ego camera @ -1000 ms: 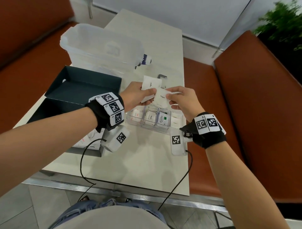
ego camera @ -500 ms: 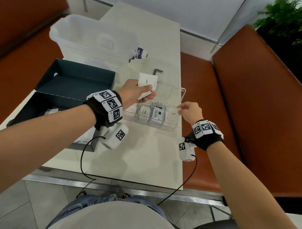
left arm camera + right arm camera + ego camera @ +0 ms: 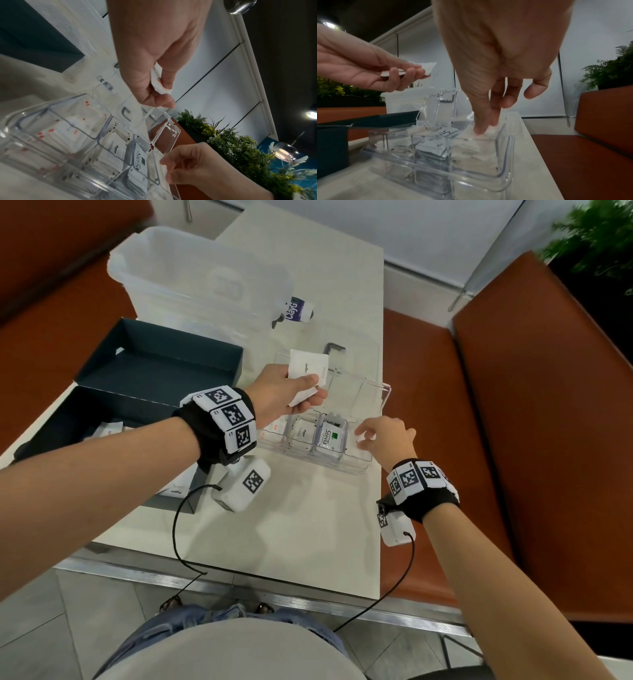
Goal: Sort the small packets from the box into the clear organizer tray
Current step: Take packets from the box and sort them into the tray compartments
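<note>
You can read "Stevia" on the packet (image 3: 331, 436) standing in the clear organizer tray (image 3: 356, 469), and "ClayG" on the small purple-labelled bottle (image 3: 297, 309) lying on the desk (image 3: 308, 525).

organizer tray (image 3: 375, 402) back cells open, raised lid (image 3: 436, 106) behind, front cells filled

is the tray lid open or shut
Open. The lid stands tilted up behind the tray, and the right hand reaches into an end compartment.

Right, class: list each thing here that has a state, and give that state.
Organizer tray: lid open, near compartments filled.
Dark box: open, packets left inside.
Left hand: holding white packets.
Right hand: fingertips pressing a packet into the end compartment.
</note>
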`<state>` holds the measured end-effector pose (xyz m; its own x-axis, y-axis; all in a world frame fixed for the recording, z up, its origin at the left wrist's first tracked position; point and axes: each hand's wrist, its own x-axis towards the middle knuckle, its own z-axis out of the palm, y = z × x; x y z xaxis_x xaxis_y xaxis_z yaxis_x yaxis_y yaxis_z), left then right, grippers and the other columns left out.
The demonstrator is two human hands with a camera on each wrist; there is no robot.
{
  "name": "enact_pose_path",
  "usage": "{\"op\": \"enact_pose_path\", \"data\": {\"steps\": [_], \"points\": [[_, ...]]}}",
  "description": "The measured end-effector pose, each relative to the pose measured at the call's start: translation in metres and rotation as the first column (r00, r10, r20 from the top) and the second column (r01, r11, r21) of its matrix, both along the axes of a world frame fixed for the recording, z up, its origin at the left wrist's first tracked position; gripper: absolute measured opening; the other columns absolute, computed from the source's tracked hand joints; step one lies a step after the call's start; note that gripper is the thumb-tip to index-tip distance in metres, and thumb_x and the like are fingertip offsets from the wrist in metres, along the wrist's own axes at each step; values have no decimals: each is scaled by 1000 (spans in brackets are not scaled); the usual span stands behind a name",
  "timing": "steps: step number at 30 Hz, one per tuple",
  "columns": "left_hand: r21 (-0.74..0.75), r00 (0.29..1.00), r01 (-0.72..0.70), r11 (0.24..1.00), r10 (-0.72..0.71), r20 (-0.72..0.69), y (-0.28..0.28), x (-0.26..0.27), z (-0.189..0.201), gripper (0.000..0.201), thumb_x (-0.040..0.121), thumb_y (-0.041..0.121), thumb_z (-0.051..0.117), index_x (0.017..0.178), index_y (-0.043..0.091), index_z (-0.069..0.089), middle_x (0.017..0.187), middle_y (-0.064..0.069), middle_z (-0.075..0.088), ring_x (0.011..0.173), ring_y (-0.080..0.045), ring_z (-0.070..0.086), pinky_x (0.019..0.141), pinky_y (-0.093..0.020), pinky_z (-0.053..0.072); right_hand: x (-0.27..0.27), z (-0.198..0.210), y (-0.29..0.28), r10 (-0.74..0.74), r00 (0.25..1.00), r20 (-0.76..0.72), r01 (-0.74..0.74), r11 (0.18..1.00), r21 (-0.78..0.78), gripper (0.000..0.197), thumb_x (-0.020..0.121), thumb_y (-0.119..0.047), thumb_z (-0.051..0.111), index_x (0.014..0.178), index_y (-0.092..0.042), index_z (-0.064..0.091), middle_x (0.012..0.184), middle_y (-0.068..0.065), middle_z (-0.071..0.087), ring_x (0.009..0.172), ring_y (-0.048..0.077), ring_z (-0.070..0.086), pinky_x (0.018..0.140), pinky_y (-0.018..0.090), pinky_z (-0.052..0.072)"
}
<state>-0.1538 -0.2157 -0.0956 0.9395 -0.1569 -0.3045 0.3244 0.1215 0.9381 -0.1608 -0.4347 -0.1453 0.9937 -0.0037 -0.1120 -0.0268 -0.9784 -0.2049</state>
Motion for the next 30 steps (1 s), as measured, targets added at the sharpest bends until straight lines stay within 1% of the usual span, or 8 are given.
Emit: {"op": "enact_pose_path", "data": {"steps": [4, 8, 13, 16, 21, 25, 28, 30], "points": [[-28, 1000, -3, 1000, 3, -30, 1, -1, 1, 32, 98, 14, 57, 123, -6, 56, 102, -15, 70, 74, -13, 68, 64, -18, 54, -4, -2, 4, 14, 998, -54, -12, 1000, 28, 13, 87, -24, 67, 97, -33, 68, 84, -11, 61, 89, 15, 46, 82, 38, 18], [-40, 999, -11, 999, 9, -47, 1, -1, 2, 33, 98, 15, 56, 125, -5, 55, 104, -15, 70, 75, -13, 67, 64, -18, 53, -3, 2, 6, 28, 995, -91, -31, 999, -33, 17, 86, -28, 69, 100, -36, 68, 86, -11, 60, 95, 18, 50, 82, 40, 18], [-103, 991, -23, 994, 10, -132, 0, -2, 7, 28, 101, 22, 51, 117, 0, 57, 96, -13, 72, 67, -13, 69, 54, -17, 49, -2, 18, 12, 48, 993, -108, -59, 993, -102, 18, 88, -24, 68, 104, -33, 68, 95, -10, 59, 102, 18, 54, 95, 44, 23], [-150, 985, 1, 989, -27, -169, 3, -2, 10, 25, 103, 23, 44, 113, 3, 56, 91, -13, 73, 62, -14, 67, 48, -17, 46, 2, 42, 23, 19, 999, 46, -25, 993, 119, 16, 92, -27, 62, 107, -30, 67, 94, -10, 65, 95, 16, 56, 100, 42, 30], [-168, 979, 82, 982, -111, -170, 5, -3, 15, 24, 103, 23, 41, 112, 8, 56, 96, -14, 73, 58, -14, 61, 46, -18, 43, 7, 82, 56, -91, 979, 181, -27, 827, 561, 30, 94, -34, 57, 119, -18, 63, 96, 0, 69, 91, 17, 65, 82, 29, 51], [-132, 977, 138, 982, -157, -147, 6, -4, 18, 26, 102, 27, 45, 110, 8, 61, 97, -14, 72, 58, -13, 60, 47, -18, 43, 9, 86, 76, -70, 994, 81, -5, 725, 689, 37, 90, -30, 65, 123, -14, 60, 105, 8, 68, 85, 18, 61, 76, 28, 48], [-60, 983, 162, 985, -167, -81, 12, -3, 18, 26, 99, 30, 53, 107, 9, 65, 92, -10, 72, 59, -11, 60, 51, -18, 42, 8, 89, 79, -41, 991, 129, -63, 709, 702, 22, 86, -17, 69, 108, -18, 65, 86, 9, 63, 67, 15, 54, 65, 26, 45], [-19, 987, 152, 988, -152, -45, 16, -1, 14, 25, 97, 29, 58, 107, 7, 66, 90, -7, 71, 59, -8, 59, 52, -17, 43, 9, 89, 79, -98, 987, 126, -28, 672, 740, 13, 86, -12, 67, 97, -18, 66, 90, 5, 65, 60, 11, 55, 60, 22, 47]]}}
